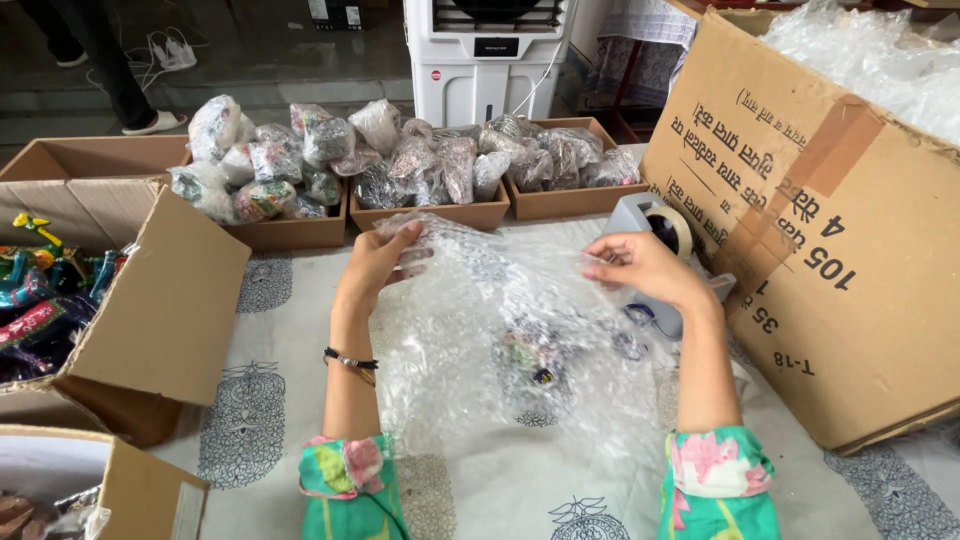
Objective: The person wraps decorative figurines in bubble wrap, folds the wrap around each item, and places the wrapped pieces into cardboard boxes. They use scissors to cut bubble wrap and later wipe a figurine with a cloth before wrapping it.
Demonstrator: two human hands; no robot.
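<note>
Now my left hand [378, 262] and right hand [645, 268] each pinch the bubble wrap [500, 330] over a small painted figure [530, 362] on the worktop [270, 420].

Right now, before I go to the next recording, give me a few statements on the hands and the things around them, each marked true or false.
1. Both hands, left hand and right hand, grip the top edge of a bubble wrap sheet. True.
2. A small painted object shows through the wrap. True.
3. The tape dispenser lies beside the left hand. False: it stands by the right hand.
4. The trays behind the sheet are empty. False: they hold wrapped bundles.
5. The big cardboard box stands on the right. True.
</note>
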